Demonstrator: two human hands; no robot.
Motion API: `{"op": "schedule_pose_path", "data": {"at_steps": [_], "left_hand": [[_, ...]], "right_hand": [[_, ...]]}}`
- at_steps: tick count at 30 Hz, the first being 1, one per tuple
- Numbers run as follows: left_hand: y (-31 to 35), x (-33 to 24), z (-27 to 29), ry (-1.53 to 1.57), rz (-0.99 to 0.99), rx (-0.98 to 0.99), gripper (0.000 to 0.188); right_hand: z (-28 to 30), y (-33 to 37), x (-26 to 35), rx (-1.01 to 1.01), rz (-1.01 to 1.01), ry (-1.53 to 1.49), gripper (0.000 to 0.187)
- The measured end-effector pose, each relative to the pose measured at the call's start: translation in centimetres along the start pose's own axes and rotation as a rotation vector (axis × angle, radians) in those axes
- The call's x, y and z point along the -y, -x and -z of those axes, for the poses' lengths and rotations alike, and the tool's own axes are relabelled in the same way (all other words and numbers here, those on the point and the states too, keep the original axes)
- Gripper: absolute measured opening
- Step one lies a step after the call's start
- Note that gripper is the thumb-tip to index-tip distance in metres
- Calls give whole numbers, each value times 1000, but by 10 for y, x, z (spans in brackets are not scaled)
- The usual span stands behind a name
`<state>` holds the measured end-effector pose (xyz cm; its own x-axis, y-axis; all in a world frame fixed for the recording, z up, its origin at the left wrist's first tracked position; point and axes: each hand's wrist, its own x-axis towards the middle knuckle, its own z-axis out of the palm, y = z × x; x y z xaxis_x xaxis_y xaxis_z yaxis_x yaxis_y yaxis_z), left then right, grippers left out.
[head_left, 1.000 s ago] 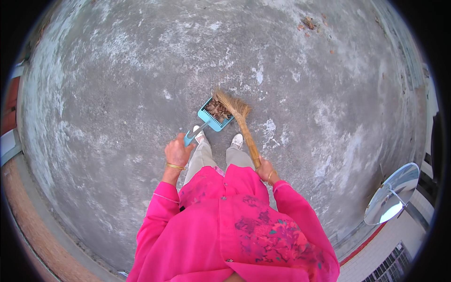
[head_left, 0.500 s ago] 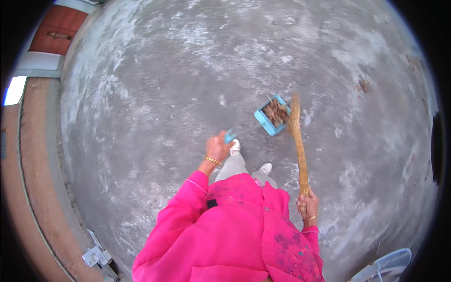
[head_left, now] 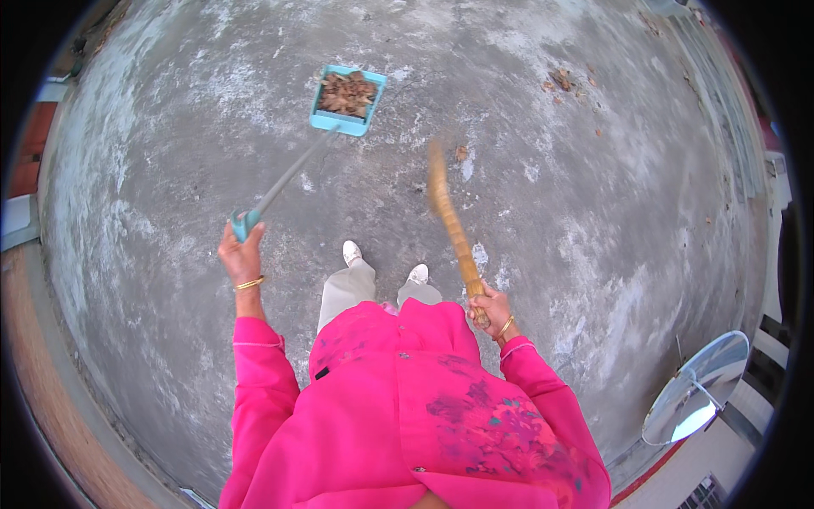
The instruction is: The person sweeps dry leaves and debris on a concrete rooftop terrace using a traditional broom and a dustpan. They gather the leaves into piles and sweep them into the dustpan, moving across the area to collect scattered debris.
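My left hand (head_left: 241, 248) is closed round the pale blue end of the long handle of a dustpan (head_left: 357, 130). The light blue pan is out ahead of me, left of centre, and holds a heap of dry brown leaves (head_left: 347, 93). Off to the right, my right hand (head_left: 491, 307) grips the butt of a straw broom (head_left: 459, 237). The broom's far end is smeared by motion and points forward, apart from the pan. A small dry leaf (head_left: 461, 153) lies just right of the broom's tip.
More dry leaves (head_left: 561, 81) lie scattered on the grey concrete floor (head_left: 254, 153) at the far right. A satellite dish (head_left: 699, 386) stands at the near right. A brown ledge (head_left: 68, 407) runs along the left edge, with a red panel (head_left: 36, 140) farther up.
The leaf-filled dustpan has swung forward and left, away from the broom, its handle now more stretched out. The broom has shifted left in view and tilted. My view has turned to the right.
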<state>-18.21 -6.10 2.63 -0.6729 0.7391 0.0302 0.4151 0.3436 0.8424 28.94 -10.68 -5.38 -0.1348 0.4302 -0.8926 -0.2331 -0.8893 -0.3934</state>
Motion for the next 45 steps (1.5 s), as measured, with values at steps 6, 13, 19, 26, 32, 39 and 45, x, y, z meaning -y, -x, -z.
{"op": "schedule_pose_path", "data": {"at_steps": [6, 13, 19, 26, 32, 39, 45], "left_hand": [[-34, 17, 32, -83, 128, -44, 19], [-99, 65, 77, -167, 213, -44, 16], [-137, 95, 124, -237, 339, -113, 29], [-150, 122, 199, -160, 414, -335, 31], [-146, 132, 243, -175, 439, -545, 32], [-151, 141, 264, -241, 552, -788, 29], [-151, 129, 286, -292, 750, -944, 30]], "right_hand": [[-19, -33, 33, 64, -220, 254, 68], [-63, -123, 134, -110, -135, 269, 44], [-142, -193, 193, -320, 82, 455, 27], [-242, -237, 208, -516, 316, 716, 7], [-329, -277, 219, -92, 379, 215, 8], [-453, -312, 170, 445, -280, -38, 16], [-590, -348, 155, 644, -370, 518, 12]]}}
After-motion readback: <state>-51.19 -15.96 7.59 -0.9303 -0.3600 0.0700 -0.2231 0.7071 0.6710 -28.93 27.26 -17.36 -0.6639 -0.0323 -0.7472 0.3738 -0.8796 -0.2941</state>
